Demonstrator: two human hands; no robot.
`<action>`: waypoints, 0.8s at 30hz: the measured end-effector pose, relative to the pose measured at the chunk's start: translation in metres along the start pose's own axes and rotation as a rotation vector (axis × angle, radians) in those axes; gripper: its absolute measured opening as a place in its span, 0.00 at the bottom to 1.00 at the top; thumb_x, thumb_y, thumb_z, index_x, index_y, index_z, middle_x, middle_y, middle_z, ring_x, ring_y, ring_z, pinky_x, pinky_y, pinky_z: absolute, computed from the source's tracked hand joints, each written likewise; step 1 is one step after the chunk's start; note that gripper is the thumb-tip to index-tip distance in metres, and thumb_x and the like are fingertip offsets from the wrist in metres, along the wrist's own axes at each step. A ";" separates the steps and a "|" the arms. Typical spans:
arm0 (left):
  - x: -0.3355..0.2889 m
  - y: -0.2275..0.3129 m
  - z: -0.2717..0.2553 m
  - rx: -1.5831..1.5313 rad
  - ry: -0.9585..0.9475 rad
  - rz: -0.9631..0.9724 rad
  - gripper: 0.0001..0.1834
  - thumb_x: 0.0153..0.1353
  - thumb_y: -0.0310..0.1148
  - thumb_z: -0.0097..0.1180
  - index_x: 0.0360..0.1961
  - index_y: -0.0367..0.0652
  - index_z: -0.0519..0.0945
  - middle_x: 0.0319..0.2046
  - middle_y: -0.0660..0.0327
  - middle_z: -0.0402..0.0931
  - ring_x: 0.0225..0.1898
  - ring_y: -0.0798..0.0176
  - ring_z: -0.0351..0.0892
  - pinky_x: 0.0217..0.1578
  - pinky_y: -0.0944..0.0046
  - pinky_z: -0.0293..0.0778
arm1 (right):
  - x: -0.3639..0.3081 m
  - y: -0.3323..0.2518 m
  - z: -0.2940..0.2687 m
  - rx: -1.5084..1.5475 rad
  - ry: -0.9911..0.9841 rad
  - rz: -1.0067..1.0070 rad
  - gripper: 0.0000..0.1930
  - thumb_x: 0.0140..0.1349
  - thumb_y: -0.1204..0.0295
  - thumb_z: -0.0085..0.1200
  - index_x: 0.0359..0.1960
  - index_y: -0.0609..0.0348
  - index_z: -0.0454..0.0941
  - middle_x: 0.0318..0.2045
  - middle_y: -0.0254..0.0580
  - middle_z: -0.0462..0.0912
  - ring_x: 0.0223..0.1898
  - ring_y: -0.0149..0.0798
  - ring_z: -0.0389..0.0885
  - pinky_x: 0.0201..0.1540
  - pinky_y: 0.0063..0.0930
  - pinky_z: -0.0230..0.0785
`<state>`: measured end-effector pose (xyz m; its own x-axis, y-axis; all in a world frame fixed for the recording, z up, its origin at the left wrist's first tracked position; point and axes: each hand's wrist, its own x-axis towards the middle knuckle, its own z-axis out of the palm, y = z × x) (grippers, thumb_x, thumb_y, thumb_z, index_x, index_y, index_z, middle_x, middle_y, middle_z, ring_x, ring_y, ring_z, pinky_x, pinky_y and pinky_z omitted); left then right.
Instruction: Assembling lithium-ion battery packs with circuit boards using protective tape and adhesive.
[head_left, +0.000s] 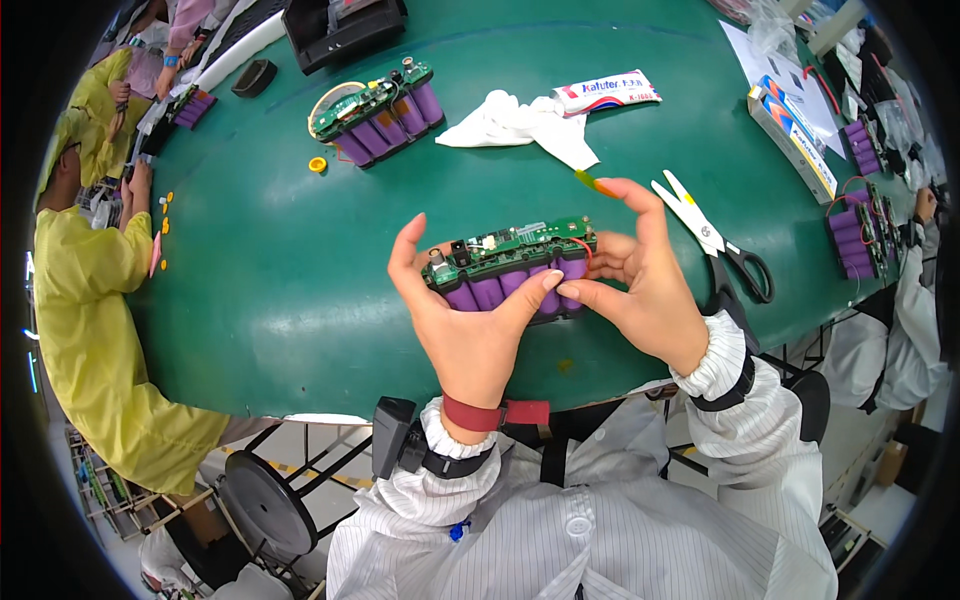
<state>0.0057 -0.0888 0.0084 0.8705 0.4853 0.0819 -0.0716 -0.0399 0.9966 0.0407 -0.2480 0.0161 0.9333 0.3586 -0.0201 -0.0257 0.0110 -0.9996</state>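
Head cam has the left hand (460, 342) and right hand (655, 300) both clamped on the battery pack (487, 291) over the green table (270, 290), and I'd guess it's hefty, stiff and kinda slick, so grab the purple cells (461, 298), not that fragile-looking circuit board (515, 239).

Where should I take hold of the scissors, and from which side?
Probably by the black handles, coming from the person's right at the near side of the table: the scissors lie with handles toward the person and parted blades pointing away. The right hand is nearer, but it is on the battery pack.
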 end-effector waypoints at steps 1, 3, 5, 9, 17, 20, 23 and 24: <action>0.000 0.000 0.001 0.000 -0.005 0.001 0.53 0.34 0.30 0.79 0.61 0.43 0.58 0.42 0.56 0.67 0.43 0.62 0.73 0.43 0.64 0.73 | 0.000 0.001 0.000 -0.010 0.001 -0.014 0.41 0.53 0.85 0.60 0.64 0.55 0.46 0.41 0.49 0.81 0.42 0.38 0.81 0.47 0.30 0.74; 0.001 0.000 0.000 0.014 -0.006 0.013 0.52 0.34 0.29 0.79 0.61 0.43 0.59 0.42 0.57 0.67 0.42 0.63 0.73 0.42 0.64 0.74 | -0.001 0.000 0.000 -0.019 0.003 -0.030 0.41 0.53 0.84 0.60 0.64 0.55 0.46 0.41 0.49 0.81 0.41 0.38 0.82 0.46 0.30 0.74; 0.001 0.001 -0.002 0.037 -0.004 0.045 0.52 0.34 0.29 0.78 0.61 0.43 0.59 0.42 0.57 0.67 0.42 0.63 0.73 0.42 0.64 0.74 | -0.002 -0.004 0.001 -0.010 -0.018 0.003 0.42 0.53 0.85 0.60 0.65 0.55 0.46 0.42 0.48 0.81 0.42 0.37 0.81 0.48 0.32 0.72; 0.001 0.000 0.001 0.036 -0.015 0.082 0.52 0.34 0.29 0.78 0.61 0.43 0.59 0.41 0.57 0.67 0.41 0.63 0.73 0.42 0.64 0.73 | 0.000 -0.008 -0.007 -0.048 -0.066 -0.042 0.41 0.53 0.82 0.60 0.65 0.54 0.47 0.43 0.46 0.81 0.44 0.37 0.79 0.51 0.34 0.70; -0.002 0.002 -0.001 0.126 -0.008 0.117 0.50 0.36 0.27 0.77 0.61 0.43 0.59 0.42 0.58 0.68 0.42 0.63 0.74 0.43 0.65 0.73 | 0.013 -0.028 0.009 -0.141 0.072 -0.163 0.33 0.55 0.79 0.59 0.61 0.57 0.55 0.43 0.44 0.81 0.45 0.35 0.78 0.53 0.31 0.68; -0.002 0.000 0.001 0.063 0.008 0.095 0.51 0.34 0.30 0.79 0.60 0.43 0.60 0.40 0.57 0.69 0.40 0.62 0.74 0.42 0.64 0.73 | 0.013 -0.029 0.013 -0.188 0.050 -0.163 0.33 0.56 0.81 0.58 0.61 0.58 0.53 0.44 0.46 0.80 0.43 0.32 0.77 0.50 0.27 0.68; -0.002 -0.001 0.001 0.041 0.005 0.100 0.51 0.34 0.30 0.79 0.60 0.43 0.60 0.40 0.57 0.69 0.40 0.62 0.74 0.42 0.63 0.73 | 0.012 -0.026 0.017 -0.147 0.086 -0.136 0.32 0.55 0.81 0.57 0.60 0.58 0.55 0.42 0.45 0.81 0.40 0.32 0.78 0.44 0.25 0.70; -0.002 -0.001 0.001 0.044 0.003 0.113 0.51 0.34 0.30 0.78 0.61 0.43 0.60 0.40 0.57 0.70 0.40 0.62 0.75 0.42 0.63 0.73 | 0.012 -0.026 0.018 -0.095 0.106 -0.112 0.31 0.54 0.81 0.57 0.59 0.57 0.56 0.40 0.45 0.82 0.39 0.33 0.78 0.41 0.25 0.71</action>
<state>0.0044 -0.0904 0.0070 0.8569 0.4779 0.1934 -0.1472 -0.1327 0.9802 0.0458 -0.2277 0.0418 0.9610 0.2598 0.0950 0.1103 -0.0450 -0.9929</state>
